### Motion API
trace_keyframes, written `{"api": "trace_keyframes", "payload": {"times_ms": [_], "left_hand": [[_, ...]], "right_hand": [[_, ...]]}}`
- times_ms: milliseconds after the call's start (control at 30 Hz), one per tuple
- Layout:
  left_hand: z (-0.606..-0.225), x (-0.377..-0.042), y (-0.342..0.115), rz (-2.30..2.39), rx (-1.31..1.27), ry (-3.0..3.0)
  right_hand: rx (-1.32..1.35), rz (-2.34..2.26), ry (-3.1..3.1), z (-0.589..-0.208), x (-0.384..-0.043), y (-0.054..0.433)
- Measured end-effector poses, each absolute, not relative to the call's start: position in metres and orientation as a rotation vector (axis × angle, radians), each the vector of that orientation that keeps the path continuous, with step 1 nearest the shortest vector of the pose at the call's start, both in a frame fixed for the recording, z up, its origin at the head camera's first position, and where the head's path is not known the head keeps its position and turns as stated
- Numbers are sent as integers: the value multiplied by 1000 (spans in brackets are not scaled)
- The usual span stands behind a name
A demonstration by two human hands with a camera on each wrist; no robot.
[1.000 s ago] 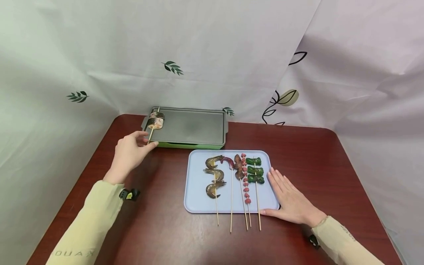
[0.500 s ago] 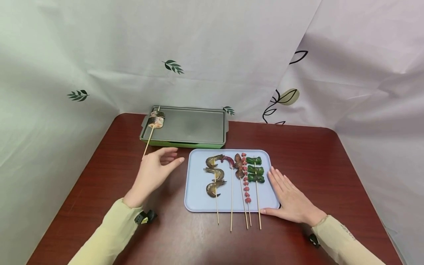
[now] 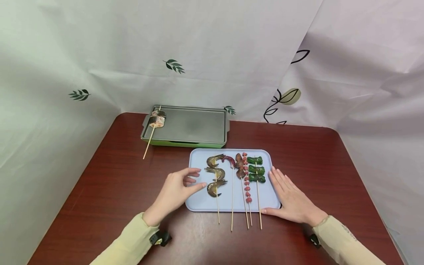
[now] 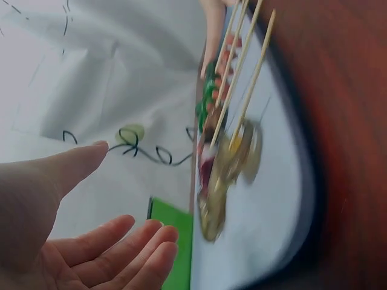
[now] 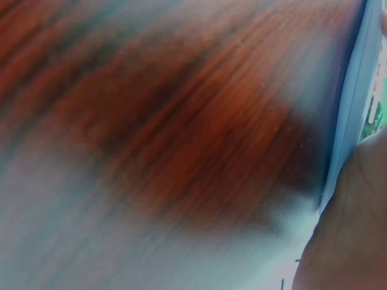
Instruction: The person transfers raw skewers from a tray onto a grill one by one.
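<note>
In the head view my left hand (image 3: 176,192) hovers at the left edge of a pale blue tray (image 3: 198,201), thumb and fingers apart with nothing between them. Closest to it is a skewer of shrimp (image 3: 215,188). Fingers straight, my right hand (image 3: 292,200) rests against the tray's right edge. Rightwards from the shrimp lie a purplish-red tentacle skewer (image 3: 228,159), a brown meat skewer (image 3: 240,166), a skewer of small red pieces (image 3: 247,188) and one of green rolls (image 3: 256,169). The left wrist view shows the shrimp (image 4: 213,211) beyond my spread fingers.
Behind the tray, to the left, stands a green-sided box with a grey grill plate (image 3: 195,125). A skewer of dark-skinned pale chunks (image 3: 157,119) lies on its left side, stick overhanging the front. White curtain (image 3: 212,48) surrounds the dark red table (image 3: 109,184).
My left hand has let go of the stick of the skewer on the grill plate and moved right and nearer, to the tray's left edge. My right hand stays at the tray.
</note>
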State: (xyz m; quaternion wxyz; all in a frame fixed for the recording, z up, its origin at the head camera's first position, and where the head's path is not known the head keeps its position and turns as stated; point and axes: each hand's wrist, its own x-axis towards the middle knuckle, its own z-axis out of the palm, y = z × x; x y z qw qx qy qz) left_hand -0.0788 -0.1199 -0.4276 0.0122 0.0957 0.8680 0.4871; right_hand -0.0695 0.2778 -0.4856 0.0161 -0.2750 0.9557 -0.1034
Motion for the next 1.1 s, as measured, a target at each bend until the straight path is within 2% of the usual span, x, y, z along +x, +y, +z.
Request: {"api": "trace_keyframes", "payload": {"times_ms": [567, 1100], "left_hand": [[-460, -46, -81, 1532, 332, 2485], [-473, -48, -71, 1511, 301, 2586]], "right_hand": [[-877, -335, 2978, -485, -70, 278], [-897, -343, 2993, -483, -68, 277]]}}
